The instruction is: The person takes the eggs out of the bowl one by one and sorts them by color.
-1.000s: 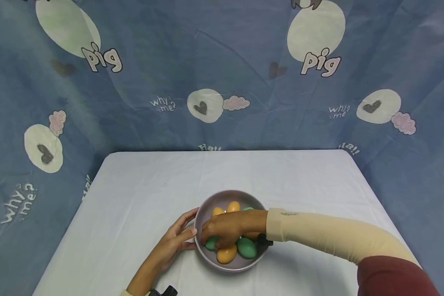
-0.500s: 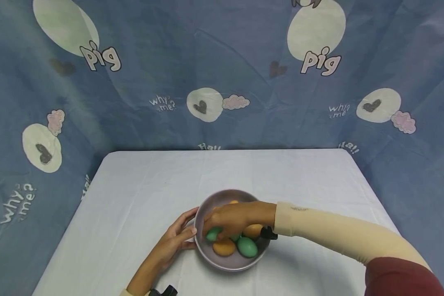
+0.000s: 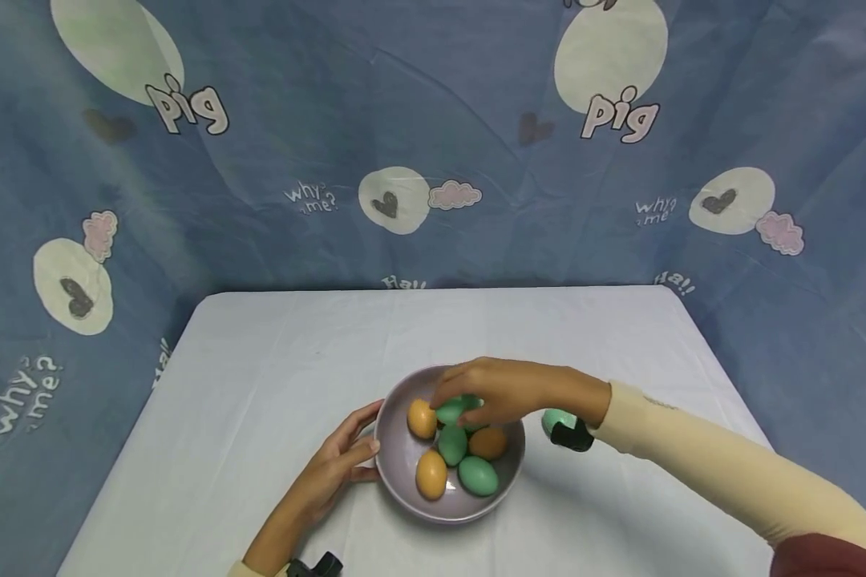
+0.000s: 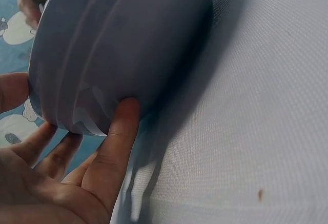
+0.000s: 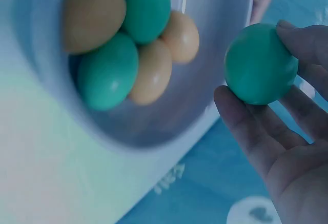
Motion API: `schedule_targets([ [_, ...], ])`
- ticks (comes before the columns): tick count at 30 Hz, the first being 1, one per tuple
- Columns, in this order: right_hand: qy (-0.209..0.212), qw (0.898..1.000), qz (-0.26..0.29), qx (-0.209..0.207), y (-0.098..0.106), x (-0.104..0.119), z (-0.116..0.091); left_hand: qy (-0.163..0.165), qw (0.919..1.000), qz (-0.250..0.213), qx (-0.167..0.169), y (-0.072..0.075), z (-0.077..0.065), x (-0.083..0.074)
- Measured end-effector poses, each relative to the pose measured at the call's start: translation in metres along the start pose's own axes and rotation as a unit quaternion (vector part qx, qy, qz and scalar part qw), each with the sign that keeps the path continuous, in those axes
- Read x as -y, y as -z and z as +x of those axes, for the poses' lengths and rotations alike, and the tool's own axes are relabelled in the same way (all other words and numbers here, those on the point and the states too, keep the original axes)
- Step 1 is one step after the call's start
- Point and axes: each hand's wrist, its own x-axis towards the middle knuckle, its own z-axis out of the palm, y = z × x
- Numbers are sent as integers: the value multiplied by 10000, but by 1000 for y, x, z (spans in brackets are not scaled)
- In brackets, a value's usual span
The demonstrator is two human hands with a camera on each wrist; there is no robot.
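A mauve-grey bowl (image 3: 402, 465) of green and yellow eggs stands near the front of the white table. My left hand (image 3: 335, 465) rests at its left side, thumb at the rim and extended fingers against the outer wall (image 4: 102, 55). Over the back of the bowl my right hand (image 3: 501, 390) pinches a green egg (image 5: 261, 64) between thumb and fingertips, raised off the others. Beneath it lie a yellow egg (image 3: 422, 419), a darker orange-yellow egg (image 3: 487, 442), a green egg (image 3: 479, 476) and several more.
Another green egg (image 3: 557, 420) lies on the white-covered table (image 3: 274, 344) right of the bowl, partly hidden by the right wrist's black camera (image 3: 572, 437). A blue printed cloth (image 3: 260, 240) hangs behind the table's far edge.
My right hand has moved up and right from the bowl's left part with a green egg in its fingers. The green egg on the table has come into sight. The left hand stays at the bowl.
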Motion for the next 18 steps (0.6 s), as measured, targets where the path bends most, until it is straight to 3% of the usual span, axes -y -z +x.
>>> schedule_targets([
  [9, -790, 9925, 180, -919, 14, -14, -57, -4, 9999, -102, 74, 1, 0, 3],
  [18, -1553, 9726, 371, -1691, -1, -42, -113, 6, 10000, -45, 51, 2, -1, 1],
])
